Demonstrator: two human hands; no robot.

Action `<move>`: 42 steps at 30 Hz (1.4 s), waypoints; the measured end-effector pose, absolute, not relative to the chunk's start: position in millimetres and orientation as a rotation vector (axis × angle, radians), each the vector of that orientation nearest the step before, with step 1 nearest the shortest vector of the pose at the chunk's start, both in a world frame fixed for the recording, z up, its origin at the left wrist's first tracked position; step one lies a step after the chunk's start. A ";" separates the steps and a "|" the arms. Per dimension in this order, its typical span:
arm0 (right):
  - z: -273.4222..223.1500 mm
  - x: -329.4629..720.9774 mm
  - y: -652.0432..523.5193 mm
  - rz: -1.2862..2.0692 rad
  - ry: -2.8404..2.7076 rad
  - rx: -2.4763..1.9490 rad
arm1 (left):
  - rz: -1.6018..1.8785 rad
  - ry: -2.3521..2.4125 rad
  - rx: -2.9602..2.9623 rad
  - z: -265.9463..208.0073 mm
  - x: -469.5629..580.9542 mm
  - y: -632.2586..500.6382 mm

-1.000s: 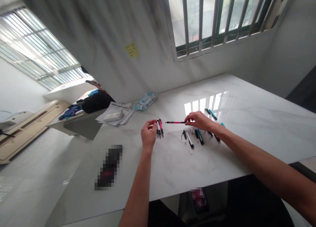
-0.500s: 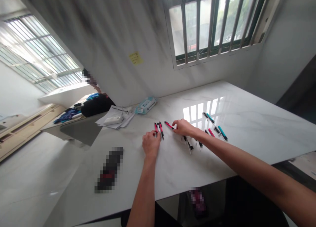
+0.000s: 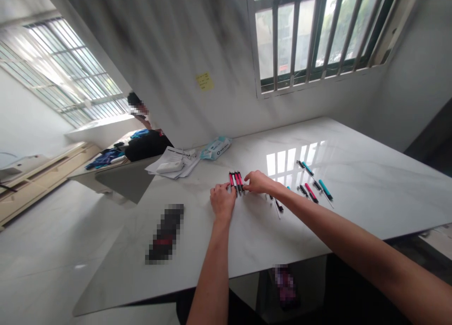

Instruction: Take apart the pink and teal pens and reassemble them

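Pens [image 3: 237,182] stand as the finished portion: about four, mostly red, lie side by side in a row on the surface [image 3: 254,249], between the two hands. Each appears whole, tips toward the near edge.

Left hand [image 3: 222,200]: fingers partly curled, thumb side touching the near left end of the row. Whether it grips a pen cannot be told.

Right hand [image 3: 259,181]: fingers bent and drawn close together, fingertips at the right side of the row. Contact with the outermost pen is likely; a firm hold cannot be confirmed.

Outstanding portion, judged by the separated parts: to the right lie a red barrel [image 3: 310,192], a near teal barrel [image 3: 325,189] with a black part [image 3: 317,185] and white refill [image 3: 328,201] beside it, and a far teal barrel [image 3: 307,168]. Further parts lie partly behind the right forearm [image 3: 328,217]; their count is unclear. None of these is joined yet.
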State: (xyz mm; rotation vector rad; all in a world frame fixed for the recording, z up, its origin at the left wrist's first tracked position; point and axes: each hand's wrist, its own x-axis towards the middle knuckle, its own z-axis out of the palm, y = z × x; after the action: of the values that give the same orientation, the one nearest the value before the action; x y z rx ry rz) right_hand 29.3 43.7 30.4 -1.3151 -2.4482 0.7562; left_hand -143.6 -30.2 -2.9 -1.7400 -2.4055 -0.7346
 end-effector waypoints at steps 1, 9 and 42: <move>31.9 40.7 45.5 0.757 -2.438 -1.290 | -0.768 -2.398 -1.726 -2.7 -143.2 -30.2; 35.3 136.8 46.3 0.729 -2.479 -0.850 | -0.997 -2.221 -1.868 -3.4 -125.9 -25.0; 19.7 105.6 7.5 0.498 -2.299 -0.449 | -2.234 -2.396 -2.736 7.2 -92.9 -32.1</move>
State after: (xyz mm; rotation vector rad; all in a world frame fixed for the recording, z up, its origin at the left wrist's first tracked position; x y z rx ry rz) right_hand 105.6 7.5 19.7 -0.4493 -2.2992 0.4977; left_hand -92.9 -32.1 7.2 -2.7357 -2.3957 -2.2336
